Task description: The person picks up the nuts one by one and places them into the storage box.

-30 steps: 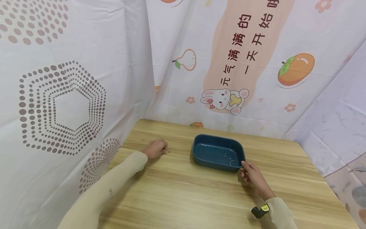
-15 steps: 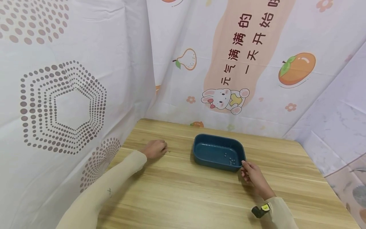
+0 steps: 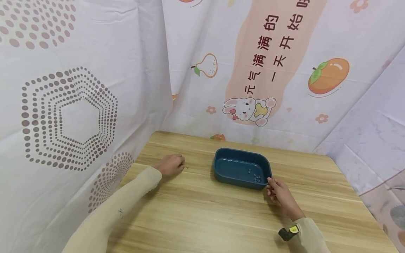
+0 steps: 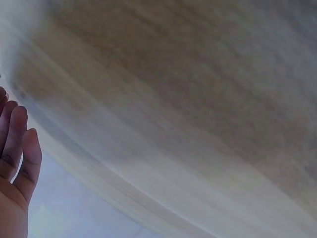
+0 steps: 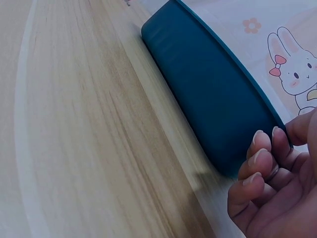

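Note:
In the head view a dark teal rectangular tub [image 3: 235, 180] with rounded corners stands on the wooden table. Several tiny silvery ring-like pieces [image 3: 256, 178] lie on its floor, gathered toward the near right corner. My right hand [image 3: 280, 195] pinches the rim at that corner; the right wrist view shows its lower fingers curled loosely beside the tub wall [image 5: 198, 74]. To the left, my left hand [image 3: 171, 165] is low over the table, fingertips just beside a tiny dark piece [image 3: 187, 167]. The left wrist view shows some relaxed fingers [image 4: 30, 153], its other fingers hidden.
The wood-grain table [image 3: 196, 214] reaches to a printed cloth [image 3: 196, 116] at the back. Another white cloth [image 3: 79, 189] hangs close along the left side, beside the left arm. A dark device [image 3: 287, 233] with a yellow label is at the right wrist.
My left fingertips have shifted slightly back and up, and the tiny dark piece now shows a little apart from them. The right hand and the tub stay where they were.

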`<state>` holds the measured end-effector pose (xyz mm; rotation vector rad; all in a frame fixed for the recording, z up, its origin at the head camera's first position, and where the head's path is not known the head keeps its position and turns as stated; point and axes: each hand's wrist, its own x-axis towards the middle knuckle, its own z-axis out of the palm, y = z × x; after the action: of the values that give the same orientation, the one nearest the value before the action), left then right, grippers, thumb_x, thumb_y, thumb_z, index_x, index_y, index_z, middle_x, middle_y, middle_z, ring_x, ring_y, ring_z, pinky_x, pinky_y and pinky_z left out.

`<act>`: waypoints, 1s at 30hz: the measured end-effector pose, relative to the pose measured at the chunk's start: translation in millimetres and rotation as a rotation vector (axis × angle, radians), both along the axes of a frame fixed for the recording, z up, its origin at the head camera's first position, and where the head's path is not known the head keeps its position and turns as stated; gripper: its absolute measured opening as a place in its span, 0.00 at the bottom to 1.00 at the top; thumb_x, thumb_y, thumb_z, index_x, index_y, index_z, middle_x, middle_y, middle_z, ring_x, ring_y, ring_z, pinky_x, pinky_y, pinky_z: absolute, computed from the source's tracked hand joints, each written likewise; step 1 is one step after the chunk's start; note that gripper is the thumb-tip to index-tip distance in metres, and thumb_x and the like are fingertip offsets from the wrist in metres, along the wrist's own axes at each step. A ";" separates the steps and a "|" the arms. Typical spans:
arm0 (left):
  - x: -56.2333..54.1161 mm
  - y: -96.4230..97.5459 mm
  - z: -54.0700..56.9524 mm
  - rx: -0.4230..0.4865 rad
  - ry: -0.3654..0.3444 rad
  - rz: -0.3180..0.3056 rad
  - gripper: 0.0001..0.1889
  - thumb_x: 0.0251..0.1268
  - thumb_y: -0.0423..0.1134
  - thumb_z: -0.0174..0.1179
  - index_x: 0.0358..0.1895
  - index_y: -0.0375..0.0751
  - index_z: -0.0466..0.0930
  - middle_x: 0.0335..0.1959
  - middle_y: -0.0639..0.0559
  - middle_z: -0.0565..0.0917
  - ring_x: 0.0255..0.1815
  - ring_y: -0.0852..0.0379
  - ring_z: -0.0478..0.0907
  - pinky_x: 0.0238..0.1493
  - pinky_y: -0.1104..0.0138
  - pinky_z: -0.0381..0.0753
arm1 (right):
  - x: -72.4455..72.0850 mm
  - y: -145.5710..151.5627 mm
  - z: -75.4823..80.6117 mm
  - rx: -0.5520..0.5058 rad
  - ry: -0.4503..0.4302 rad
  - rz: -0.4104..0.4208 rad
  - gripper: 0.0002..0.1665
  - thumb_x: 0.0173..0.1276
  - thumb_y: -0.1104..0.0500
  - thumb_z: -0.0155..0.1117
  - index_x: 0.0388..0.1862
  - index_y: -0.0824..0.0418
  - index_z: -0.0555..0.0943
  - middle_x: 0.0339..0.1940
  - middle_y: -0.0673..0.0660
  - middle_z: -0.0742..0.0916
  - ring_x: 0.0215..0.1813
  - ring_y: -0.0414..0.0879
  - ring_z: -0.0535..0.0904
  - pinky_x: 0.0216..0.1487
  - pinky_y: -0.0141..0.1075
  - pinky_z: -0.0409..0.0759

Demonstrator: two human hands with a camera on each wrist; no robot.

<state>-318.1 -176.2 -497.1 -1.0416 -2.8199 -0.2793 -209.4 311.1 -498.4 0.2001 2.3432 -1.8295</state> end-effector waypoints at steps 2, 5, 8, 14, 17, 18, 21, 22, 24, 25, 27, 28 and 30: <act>0.1 0.2 1.8 0.019 -0.008 0.012 0.04 0.72 0.36 0.63 0.38 0.42 0.86 0.36 0.55 0.84 0.33 0.61 0.79 0.35 0.68 0.81 | -0.5 0.1 0.0 -0.003 -0.002 -0.004 0.28 0.85 0.41 0.45 0.39 0.65 0.72 0.26 0.53 0.77 0.25 0.43 0.69 0.26 0.34 0.70; 0.0 0.2 4.7 0.045 -0.018 0.019 0.03 0.71 0.35 0.63 0.37 0.43 0.85 0.35 0.56 0.83 0.32 0.62 0.78 0.33 0.69 0.80 | -1.2 0.6 -0.5 -0.010 -0.008 -0.011 0.28 0.85 0.41 0.45 0.39 0.65 0.72 0.26 0.53 0.77 0.25 0.43 0.69 0.26 0.34 0.70; -0.4 0.2 7.2 0.058 -0.020 0.011 0.03 0.71 0.35 0.63 0.36 0.43 0.84 0.33 0.57 0.81 0.30 0.64 0.77 0.32 0.70 0.79 | -2.1 1.4 -1.3 -0.013 -0.013 -0.010 0.27 0.85 0.42 0.44 0.39 0.65 0.73 0.26 0.53 0.77 0.25 0.43 0.69 0.26 0.34 0.70; -1.1 2.4 10.3 0.060 -0.025 0.001 0.03 0.72 0.35 0.63 0.38 0.42 0.84 0.34 0.57 0.82 0.31 0.64 0.78 0.34 0.71 0.80 | -2.2 1.9 -1.6 -0.009 -0.019 -0.010 0.27 0.85 0.42 0.44 0.39 0.64 0.73 0.26 0.53 0.77 0.25 0.43 0.69 0.27 0.34 0.70; -1.8 4.5 11.1 0.055 -0.027 0.010 0.03 0.73 0.36 0.63 0.39 0.42 0.84 0.34 0.57 0.81 0.31 0.64 0.77 0.34 0.71 0.80 | -1.8 1.4 -1.1 -0.011 -0.016 -0.011 0.27 0.85 0.42 0.45 0.39 0.65 0.73 0.26 0.53 0.77 0.25 0.43 0.69 0.26 0.34 0.70; -2.4 5.3 11.3 0.056 -0.027 0.013 0.03 0.74 0.36 0.63 0.39 0.42 0.84 0.34 0.57 0.81 0.31 0.64 0.77 0.33 0.71 0.79 | -1.9 1.5 -1.3 -0.009 -0.016 -0.009 0.27 0.85 0.42 0.44 0.39 0.65 0.73 0.26 0.53 0.77 0.24 0.43 0.69 0.26 0.34 0.70; -3.8 8.0 12.2 0.058 -0.020 0.019 0.03 0.73 0.37 0.63 0.39 0.44 0.84 0.34 0.59 0.81 0.31 0.65 0.77 0.32 0.73 0.78 | -2.3 1.8 -2.0 -0.009 -0.015 -0.004 0.27 0.86 0.43 0.44 0.38 0.64 0.72 0.26 0.54 0.77 0.24 0.43 0.69 0.26 0.34 0.70; -4.2 9.1 13.0 0.063 -0.019 0.018 0.03 0.73 0.37 0.64 0.39 0.44 0.84 0.34 0.59 0.81 0.31 0.65 0.77 0.32 0.73 0.78 | -2.6 1.8 -2.1 -0.009 -0.013 -0.004 0.27 0.86 0.43 0.44 0.38 0.64 0.72 0.26 0.54 0.77 0.24 0.43 0.69 0.26 0.34 0.70; -4.6 11.3 14.0 0.068 -0.015 0.015 0.03 0.72 0.37 0.64 0.39 0.44 0.84 0.34 0.59 0.81 0.31 0.65 0.77 0.32 0.72 0.78 | -2.9 2.2 -2.8 -0.006 -0.012 -0.001 0.27 0.86 0.42 0.44 0.38 0.64 0.72 0.26 0.54 0.77 0.24 0.43 0.69 0.26 0.34 0.70; -4.8 12.5 14.5 0.067 -0.010 0.015 0.03 0.72 0.38 0.64 0.38 0.44 0.84 0.34 0.59 0.81 0.31 0.65 0.77 0.32 0.72 0.78 | -3.1 2.1 -2.9 -0.008 -0.011 -0.003 0.27 0.86 0.42 0.44 0.38 0.64 0.72 0.26 0.54 0.77 0.24 0.43 0.69 0.26 0.34 0.70; -5.1 14.8 15.3 0.069 -0.002 0.012 0.03 0.72 0.38 0.65 0.38 0.45 0.83 0.34 0.58 0.81 0.32 0.65 0.77 0.32 0.72 0.79 | -3.0 2.1 -2.9 -0.008 -0.011 -0.004 0.27 0.86 0.42 0.44 0.38 0.64 0.72 0.26 0.54 0.77 0.24 0.43 0.69 0.26 0.34 0.70; -5.4 15.9 15.6 0.073 0.002 0.010 0.03 0.72 0.37 0.65 0.37 0.45 0.83 0.34 0.58 0.81 0.32 0.65 0.78 0.33 0.71 0.79 | -2.9 2.0 -2.8 -0.009 -0.011 -0.003 0.27 0.86 0.43 0.44 0.38 0.64 0.72 0.26 0.54 0.77 0.24 0.43 0.69 0.26 0.34 0.70; -6.5 18.1 15.4 0.069 0.020 0.011 0.03 0.72 0.38 0.65 0.37 0.47 0.83 0.34 0.59 0.81 0.33 0.65 0.78 0.34 0.72 0.79 | -2.7 2.1 -2.7 -0.009 -0.014 0.000 0.27 0.86 0.43 0.44 0.38 0.64 0.72 0.26 0.54 0.77 0.24 0.43 0.69 0.26 0.34 0.70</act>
<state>-324.6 -158.1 -481.6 -1.0083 -2.7769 -0.3600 -212.2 313.2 -501.1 0.2109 2.3251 -1.8317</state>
